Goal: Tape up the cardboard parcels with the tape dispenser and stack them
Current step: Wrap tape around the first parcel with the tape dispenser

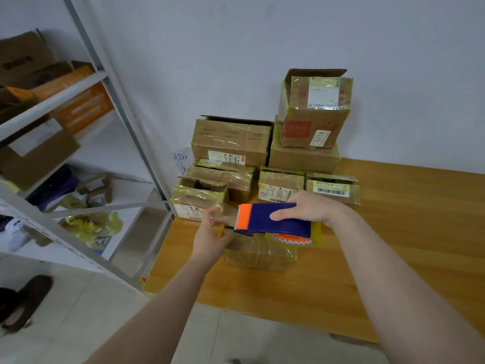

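My right hand (312,208) grips a blue and orange tape dispenser (273,219) from above, held over a small cardboard parcel (258,254) lying on the wooden table (393,245). My left hand (212,236) pinches the free end of the tape (227,216) just left of the dispenser's orange blade end. The parcel is wrapped in glossy tape, and its far part is hidden under the dispenser. Behind it, several taped cardboard parcels (231,143) stand stacked against the wall, the tallest pile (313,111) at the right.
A white metal shelf unit (78,85) with boxes and bags stands at the left, close to the table's left edge. A dark shoe (23,300) shows on the tiled floor at the lower left. The table's right half is bare wood.
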